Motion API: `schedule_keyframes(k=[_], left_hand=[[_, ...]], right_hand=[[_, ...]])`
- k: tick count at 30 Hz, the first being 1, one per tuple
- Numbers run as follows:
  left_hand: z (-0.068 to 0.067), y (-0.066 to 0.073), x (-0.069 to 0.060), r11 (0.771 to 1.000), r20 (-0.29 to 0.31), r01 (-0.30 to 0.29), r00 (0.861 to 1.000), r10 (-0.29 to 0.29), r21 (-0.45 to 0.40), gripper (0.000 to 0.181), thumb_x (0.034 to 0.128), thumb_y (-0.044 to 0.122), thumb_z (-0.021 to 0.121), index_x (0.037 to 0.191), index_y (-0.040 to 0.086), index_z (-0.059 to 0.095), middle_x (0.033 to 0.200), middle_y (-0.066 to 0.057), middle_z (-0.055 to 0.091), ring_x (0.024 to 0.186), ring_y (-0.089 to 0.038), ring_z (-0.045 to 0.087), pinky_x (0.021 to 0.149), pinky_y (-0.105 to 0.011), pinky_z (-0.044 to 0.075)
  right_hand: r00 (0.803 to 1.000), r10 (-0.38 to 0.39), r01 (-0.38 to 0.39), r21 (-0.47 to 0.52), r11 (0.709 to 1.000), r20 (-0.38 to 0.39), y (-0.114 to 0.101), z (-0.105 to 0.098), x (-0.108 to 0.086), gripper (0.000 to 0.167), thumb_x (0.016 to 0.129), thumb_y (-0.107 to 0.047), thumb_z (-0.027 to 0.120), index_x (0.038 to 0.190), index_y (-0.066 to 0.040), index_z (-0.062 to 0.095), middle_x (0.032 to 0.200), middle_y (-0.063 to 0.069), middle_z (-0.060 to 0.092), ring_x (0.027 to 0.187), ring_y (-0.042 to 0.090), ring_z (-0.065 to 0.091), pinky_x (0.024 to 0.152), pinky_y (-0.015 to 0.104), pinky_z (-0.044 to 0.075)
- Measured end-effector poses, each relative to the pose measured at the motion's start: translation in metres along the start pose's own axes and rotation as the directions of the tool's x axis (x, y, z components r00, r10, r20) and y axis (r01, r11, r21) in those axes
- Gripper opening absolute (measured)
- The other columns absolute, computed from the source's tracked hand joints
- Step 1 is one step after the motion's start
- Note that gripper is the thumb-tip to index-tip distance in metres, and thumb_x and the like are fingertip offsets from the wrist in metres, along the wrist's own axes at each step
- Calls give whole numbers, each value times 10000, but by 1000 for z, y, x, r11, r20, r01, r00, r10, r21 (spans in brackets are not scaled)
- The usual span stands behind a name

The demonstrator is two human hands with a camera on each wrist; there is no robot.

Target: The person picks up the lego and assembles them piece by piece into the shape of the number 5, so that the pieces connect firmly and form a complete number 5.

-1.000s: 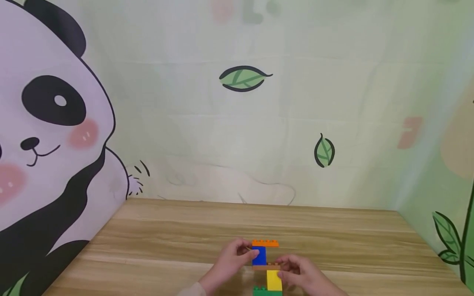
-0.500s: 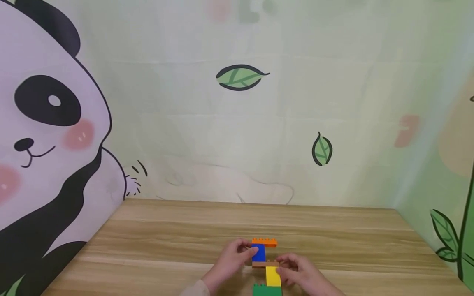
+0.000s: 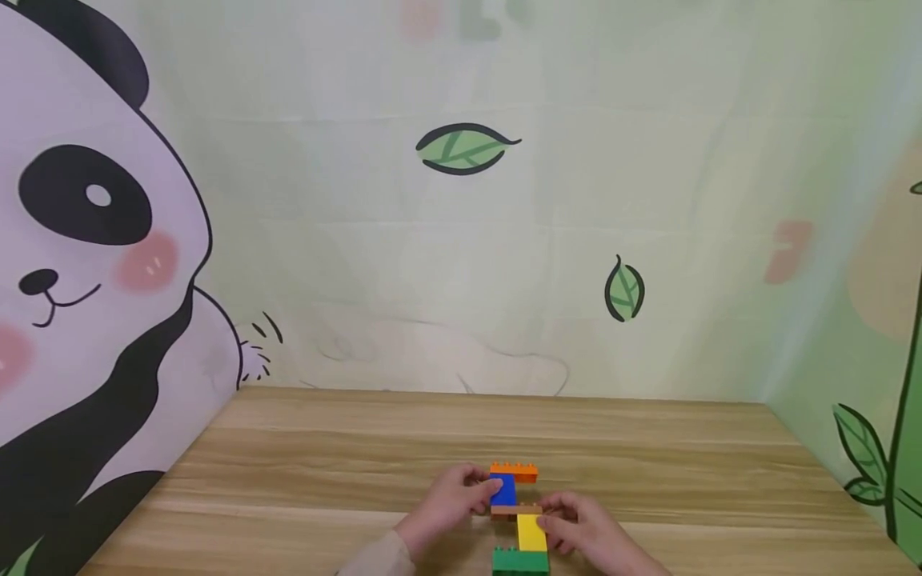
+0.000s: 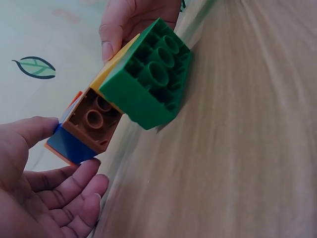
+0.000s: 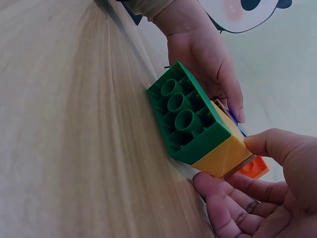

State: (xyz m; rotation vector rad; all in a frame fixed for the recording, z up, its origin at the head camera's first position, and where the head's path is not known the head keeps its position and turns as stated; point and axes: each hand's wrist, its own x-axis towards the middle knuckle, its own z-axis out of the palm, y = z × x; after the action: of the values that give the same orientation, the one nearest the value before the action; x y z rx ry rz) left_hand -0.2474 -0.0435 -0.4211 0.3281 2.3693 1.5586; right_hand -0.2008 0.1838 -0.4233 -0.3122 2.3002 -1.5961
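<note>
A zigzag stack of toy building bricks is held between my two hands. In the head view it runs from an orange brick point(image 3: 514, 473) at the far end through a blue brick point(image 3: 503, 490), a brown brick point(image 3: 515, 511) and a yellow brick point(image 3: 532, 533) to a green brick point(image 3: 520, 562). My left hand point(image 3: 455, 500) pinches the blue brick between thumb and fingers. The yellow brick is pinched by my right hand point(image 3: 587, 528). Both wrist views show the hollow underside of the green brick point(image 4: 148, 74), so the stack is tilted, its studs facing away.
Beneath the hands lies a wood-grain table point(image 3: 324, 448). Behind it hangs a pale green backdrop point(image 3: 346, 240) printed with leaves, and a large panda print point(image 3: 94, 320) covers the left side.
The head view has shifted slightly. The stack's near end has risen a little in it, and more of the green brick shows. Both hands keep their grip on the same bricks.
</note>
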Motion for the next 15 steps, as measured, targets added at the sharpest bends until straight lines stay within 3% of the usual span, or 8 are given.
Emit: schedule_keyframes(k=[9,15], left_hand=[[-1,3,0,1000,36,-18,999,19,-25,346,927,267,636,1105,-29,612,821,-59,635,681,-141,569,634,-266,519],[-1,3,1,1000,36,16,999,-15,-20,315,924,258,641,1067,-22,623,786,-58,629,650,-136,547,593,-239,502]], right_hand=[[1000,18,-18,-11,1000,-22,-1,1,0,439,951,-272,583,1180,102,556,856,33,643,753,143,586,651,285,517],[1000,20,-21,-24,999,-22,1,1,2,428,953,-271,579,1173,97,570,847,33,642,743,142,576,641,278,515]])
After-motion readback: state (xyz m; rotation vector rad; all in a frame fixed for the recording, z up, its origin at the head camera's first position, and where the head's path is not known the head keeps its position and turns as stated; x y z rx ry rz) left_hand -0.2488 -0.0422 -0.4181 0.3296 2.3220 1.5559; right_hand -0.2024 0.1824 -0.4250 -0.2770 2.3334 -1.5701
